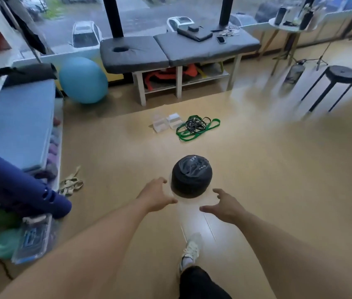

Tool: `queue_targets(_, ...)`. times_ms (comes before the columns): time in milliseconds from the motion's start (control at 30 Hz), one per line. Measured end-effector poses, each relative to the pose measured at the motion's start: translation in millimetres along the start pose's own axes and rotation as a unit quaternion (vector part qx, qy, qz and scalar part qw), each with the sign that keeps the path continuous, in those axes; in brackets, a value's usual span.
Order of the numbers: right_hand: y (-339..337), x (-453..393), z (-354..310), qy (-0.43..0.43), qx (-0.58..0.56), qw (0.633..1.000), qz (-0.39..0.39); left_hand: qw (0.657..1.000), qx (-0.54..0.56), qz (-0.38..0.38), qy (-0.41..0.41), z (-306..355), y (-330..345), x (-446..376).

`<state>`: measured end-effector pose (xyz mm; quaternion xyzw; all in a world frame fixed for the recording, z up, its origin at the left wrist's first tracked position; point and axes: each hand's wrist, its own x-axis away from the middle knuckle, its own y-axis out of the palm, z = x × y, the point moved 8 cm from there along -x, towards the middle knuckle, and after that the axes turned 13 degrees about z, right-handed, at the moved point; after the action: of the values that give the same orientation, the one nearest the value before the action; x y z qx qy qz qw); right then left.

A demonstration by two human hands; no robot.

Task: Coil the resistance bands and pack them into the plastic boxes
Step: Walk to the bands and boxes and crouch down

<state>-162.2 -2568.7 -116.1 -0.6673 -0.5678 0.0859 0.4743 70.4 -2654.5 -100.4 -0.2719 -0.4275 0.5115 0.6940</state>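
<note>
Left hand [156, 196]: my grip is spread, fingers loosely curved, holding nothing, just beside the left flank of the black weighted ball [191, 178].
Right hand [224, 205]: open the same way, empty, near the ball's right side, not touching as far as I can tell.
Ball: on the floor [267, 169], directly between me and the work.
Resistance bands [196, 126]: green and black, tangled in a loose heap on the floor, well beyond the ball.
Plastic boxes [166, 123]: two clear ones, just beside the bands on their left.
Risk, ball: I judge it heavy; a shallow two-handed hold could let it slip onto my shoe [190, 251].
Risk, bands: the tangle may snag when I coil, dragging the light boxes.
</note>
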Motion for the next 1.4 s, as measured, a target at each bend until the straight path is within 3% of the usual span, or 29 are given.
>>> queue_targets(367, -111, -253, -118, -0.042, 0.034, 0.998, -0.017, 0.997, 0.061, 0.011, -0.041, 115, -45, -243)
queue_targets(767, -129, -477, -215, -0.037, 0.088, 0.995, -0.026, 0.994, 0.091, 0.005, -0.054, 126, -82, -486)
queue_targets(967, -165, -587, -280, -0.042, 0.081, 0.996, 0.012, 0.997, 0.072, -0.008, -0.035, 148, -119, -605)
queue_targets(1400, -187, -849, -325, -0.076, 0.122, 0.987, -0.071, 0.989, 0.085, -0.009, -0.117, 197, -111, -826)
